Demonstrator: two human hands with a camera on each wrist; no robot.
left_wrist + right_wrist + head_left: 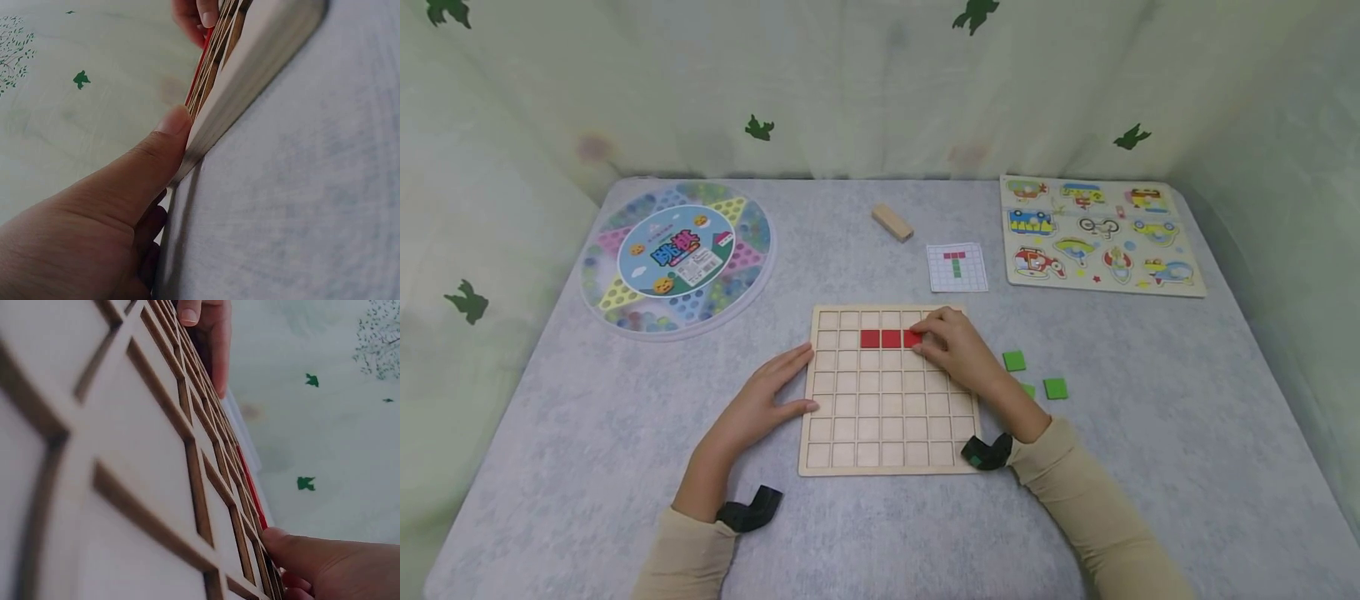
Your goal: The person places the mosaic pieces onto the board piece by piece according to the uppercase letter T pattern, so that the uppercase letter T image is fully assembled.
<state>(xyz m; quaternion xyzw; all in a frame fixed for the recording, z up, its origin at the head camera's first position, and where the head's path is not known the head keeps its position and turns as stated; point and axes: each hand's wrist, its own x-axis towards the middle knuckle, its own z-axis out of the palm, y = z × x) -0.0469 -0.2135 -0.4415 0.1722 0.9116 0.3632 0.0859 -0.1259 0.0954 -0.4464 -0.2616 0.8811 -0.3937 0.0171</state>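
A wooden grid board [868, 406] lies on the table in front of the person. In its second row from the far edge sit two red square tiles [881, 339] side by side. Right of these, the right hand [958, 354] pinches a third red tile [912, 339] between thumb and fingers, partly covering it. Along the board's left side the left hand [765, 392] rests with fingers extended, thumb on the edge, as the left wrist view shows with the thumb [172, 125]. Near the right forearm lie green tiles [1056, 388], one partly hidden by it.
Beyond the board lies a pattern card [970, 282] showing a red-and-green T. A wooden block [892, 222] is farther back. At the back left sits a round Chinese checkers set [752, 258]; a vehicle puzzle board [1105, 271] occupies the back right.
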